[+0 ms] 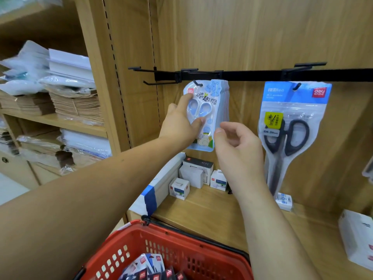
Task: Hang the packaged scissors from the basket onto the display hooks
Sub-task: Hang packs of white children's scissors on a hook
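Observation:
A light-blue pack of small scissors [210,110] hangs at the front of a stack on a black hook [197,83]. My left hand [181,122] holds this pack, fingers on its left edge and thumb on its front. My right hand [236,142] hovers just right of the pack's lower edge, fingers loosely curled and holding nothing. A pack of big black scissors [288,134] hangs on the hook [296,86] to the right. Below, a red basket [181,247] holds several more packs [153,269].
A black rail [262,75] runs across the wooden back panel, with a bare hook [159,83] at its left end. Small white boxes [193,176] stand on the shelf below. Stacked paper bags and plastic-wrapped goods [60,93] fill the left shelves.

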